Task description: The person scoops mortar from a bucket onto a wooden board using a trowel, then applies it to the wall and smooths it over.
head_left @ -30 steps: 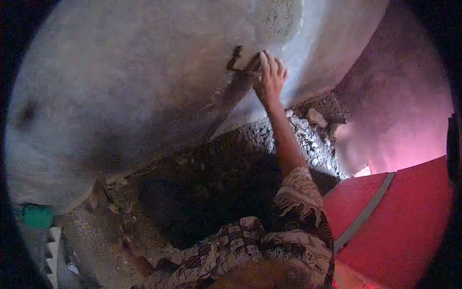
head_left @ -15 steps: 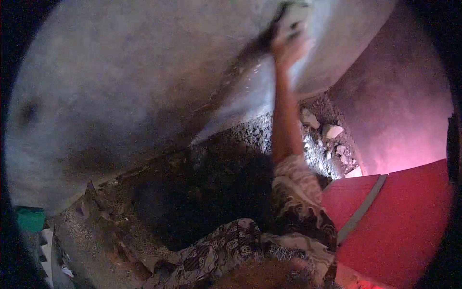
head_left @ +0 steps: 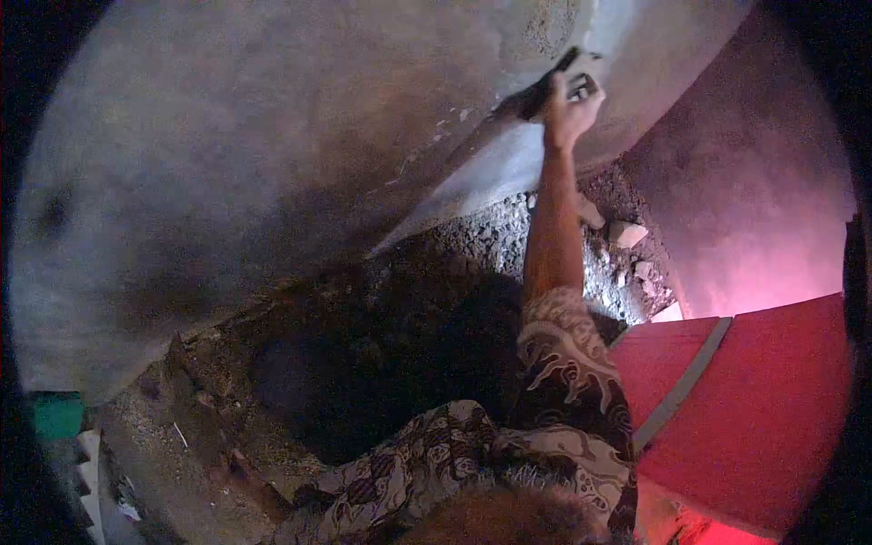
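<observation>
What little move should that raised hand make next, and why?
Probably slide the flat tool a little up and left in the view, over the rough patch: the right hand holds it just below that patch, which looks coarser than the wall around it.

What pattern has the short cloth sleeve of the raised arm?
The sleeve shows pale, wavy shapes on dark cloth, best in the head view.

Pink-lit wall (head_left: 754,173), rubble-strewn ground (head_left: 490,232), red surface (head_left: 754,409)

Head-worn view, forward and down toward grey wall (head_left: 300,127)
</observation>
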`<state>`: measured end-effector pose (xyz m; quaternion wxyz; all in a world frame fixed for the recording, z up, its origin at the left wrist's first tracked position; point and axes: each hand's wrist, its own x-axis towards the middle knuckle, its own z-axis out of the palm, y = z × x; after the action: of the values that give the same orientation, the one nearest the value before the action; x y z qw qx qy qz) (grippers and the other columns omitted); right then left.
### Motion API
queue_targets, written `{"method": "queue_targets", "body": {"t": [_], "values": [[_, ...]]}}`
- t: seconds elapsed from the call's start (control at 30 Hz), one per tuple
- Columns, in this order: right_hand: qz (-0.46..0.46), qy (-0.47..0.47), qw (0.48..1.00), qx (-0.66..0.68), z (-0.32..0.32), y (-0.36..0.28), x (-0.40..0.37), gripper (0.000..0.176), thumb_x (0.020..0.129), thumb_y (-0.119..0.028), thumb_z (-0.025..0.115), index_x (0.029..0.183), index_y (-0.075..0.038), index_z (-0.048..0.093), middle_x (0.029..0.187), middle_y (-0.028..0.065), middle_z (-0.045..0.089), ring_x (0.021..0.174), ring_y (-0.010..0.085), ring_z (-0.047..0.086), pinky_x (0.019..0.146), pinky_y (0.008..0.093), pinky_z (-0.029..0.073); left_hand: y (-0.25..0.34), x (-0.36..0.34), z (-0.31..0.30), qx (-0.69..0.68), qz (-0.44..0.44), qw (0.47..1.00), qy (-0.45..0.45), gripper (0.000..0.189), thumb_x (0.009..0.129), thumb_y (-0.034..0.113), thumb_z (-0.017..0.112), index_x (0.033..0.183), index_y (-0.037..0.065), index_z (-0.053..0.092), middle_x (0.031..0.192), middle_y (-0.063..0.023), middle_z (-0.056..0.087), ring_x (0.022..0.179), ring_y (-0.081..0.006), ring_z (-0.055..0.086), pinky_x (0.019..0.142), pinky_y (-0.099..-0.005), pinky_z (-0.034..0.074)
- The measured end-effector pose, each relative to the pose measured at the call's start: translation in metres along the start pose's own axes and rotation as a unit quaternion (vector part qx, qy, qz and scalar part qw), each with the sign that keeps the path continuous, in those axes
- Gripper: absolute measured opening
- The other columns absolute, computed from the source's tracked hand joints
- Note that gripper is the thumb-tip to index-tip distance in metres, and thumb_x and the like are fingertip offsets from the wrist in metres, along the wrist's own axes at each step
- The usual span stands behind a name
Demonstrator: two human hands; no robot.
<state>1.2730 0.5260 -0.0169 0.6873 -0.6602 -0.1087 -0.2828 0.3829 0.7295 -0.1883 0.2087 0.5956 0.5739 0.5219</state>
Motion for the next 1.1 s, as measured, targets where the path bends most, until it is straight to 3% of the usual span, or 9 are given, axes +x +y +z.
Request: {"method": "queue_targets", "body": {"t": [0.03, 0.13, 0.47, 0.67, 0.73, 0.77, 0.83, 0.93, 1.1], "values": [[-0.163, 0.058, 0.984, -0.033, 0.016, 0.032, -0.012, 0.066, 0.074, -0.031, 0.077, 0.122, 0.004, 0.048, 0.113, 0.0270, 0.053, 0.107, 0.0361, 0.052, 0.094, 0.0448, 0.040, 0.001, -0.001, -0.002, 0.004, 0.004, 1.000, -0.002, 0.025, 0.089, 0.018, 0.066, 0.104, -0.002, 0.060, 0.087, -0.0106, 0.062, 0.073, -0.0218, 0.058, 0.069, -0.0356, 0.052], [-0.105, 0.008, 0.987, -0.121, 0.019, -0.001, -0.064, 0.062, 0.075, -0.025, 0.075, 0.126, -0.002, 0.049, 0.112, 0.0258, 0.054, 0.104, 0.0384, 0.051, 0.092, 0.0463, 0.039, 0.002, -0.001, -0.005, 0.016, 0.013, 1.000, -0.003, 0.025, 0.089, 0.018, 0.066, 0.103, -0.002, 0.060, 0.087, -0.0108, 0.062, 0.072, -0.0217, 0.058, 0.068, -0.0356, 0.052], [-0.279, 0.052, 0.946, -0.153, 0.021, -0.026, -0.062, 0.055, 0.077, -0.025, 0.075, 0.124, -0.009, 0.053, 0.108, 0.0296, 0.051, 0.102, 0.0430, 0.048, 0.088, 0.0506, 0.037, 0.001, 0.002, -0.012, 0.053, 0.048, 0.997, -0.016, 0.024, 0.088, 0.017, 0.067, 0.102, -0.001, 0.060, 0.087, -0.0113, 0.062, 0.072, -0.0213, 0.057, 0.068, -0.0355, 0.053], [-0.224, 0.078, 0.959, -0.156, 0.027, -0.006, -0.030, 0.050, 0.075, -0.024, 0.075, 0.118, -0.006, 0.058, 0.105, 0.0280, 0.054, 0.099, 0.0431, 0.050, 0.086, 0.0492, 0.039, -0.009, 0.005, -0.021, 0.111, 0.192, 0.973, -0.060, 0.024, 0.088, 0.017, 0.068, 0.101, -0.001, 0.061, 0.087, -0.0116, 0.062, 0.071, -0.0211, 0.057, 0.067, -0.0354, 0.053], [-0.152, 0.115, 0.972, -0.138, 0.030, -0.013, -0.036, 0.048, 0.076, -0.025, 0.075, 0.116, -0.005, 0.059, 0.102, 0.0281, 0.056, 0.096, 0.0439, 0.052, 0.083, 0.0481, 0.041, 0.006, 0.004, -0.021, -0.071, -0.003, 0.983, -0.172, 0.023, 0.088, 0.018, 0.068, 0.097, -0.001, 0.061, 0.081, -0.0113, 0.062, 0.065, -0.0213, 0.056, 0.062, -0.0360, 0.052], [-0.153, 0.116, 0.972, -0.135, 0.034, -0.017, -0.045, 0.048, 0.076, -0.025, 0.075, 0.116, -0.005, 0.059, 0.102, 0.0281, 0.056, 0.096, 0.0439, 0.052, 0.083, 0.0481, 0.041, 0.022, -0.001, -0.013, 0.203, 0.072, 0.973, -0.082, 0.023, 0.087, 0.019, 0.069, 0.096, -0.001, 0.061, 0.077, -0.0112, 0.061, 0.062, -0.0208, 0.055, 0.058, -0.0362, 0.051], [-0.190, 0.083, 0.968, -0.144, 0.039, -0.014, -0.062, 0.047, 0.078, -0.027, 0.073, 0.117, -0.005, 0.059, 0.100, 0.0277, 0.056, 0.096, 0.0432, 0.053, 0.083, 0.0484, 0.041, 0.027, -0.003, -0.002, 0.454, 0.140, 0.880, 0.011, 0.024, 0.087, 0.020, 0.070, 0.094, -0.001, 0.061, 0.073, -0.0110, 0.061, 0.058, -0.0204, 0.053, 0.055, -0.0363, 0.049], [-0.167, 0.110, 0.974, -0.109, 0.039, -0.003, -0.046, 0.047, 0.078, -0.030, 0.072, 0.117, -0.006, 0.059, 0.099, 0.0267, 0.057, 0.093, 0.0426, 0.053, 0.082, 0.0485, 0.042, 0.032, -0.001, -0.007, 0.280, 0.127, 0.952, 0.007, 0.024, 0.087, 0.020, 0.069, 0.095, -0.001, 0.060, 0.074, -0.0111, 0.061, 0.059, -0.0205, 0.053, 0.055, -0.0363, 0.049], [-0.168, 0.091, 0.970, -0.149, 0.036, -0.001, -0.055, 0.049, 0.075, -0.027, 0.075, 0.116, -0.003, 0.059, 0.096, 0.0233, 0.058, 0.087, 0.0413, 0.055, 0.077, 0.0466, 0.043, 0.031, 0.000, 0.000, 0.233, 0.119, 0.965, -0.002, 0.024, 0.087, 0.020, 0.069, 0.096, -0.001, 0.060, 0.075, -0.0112, 0.060, 0.060, -0.0206, 0.053, 0.056, -0.0364, 0.049]]}}
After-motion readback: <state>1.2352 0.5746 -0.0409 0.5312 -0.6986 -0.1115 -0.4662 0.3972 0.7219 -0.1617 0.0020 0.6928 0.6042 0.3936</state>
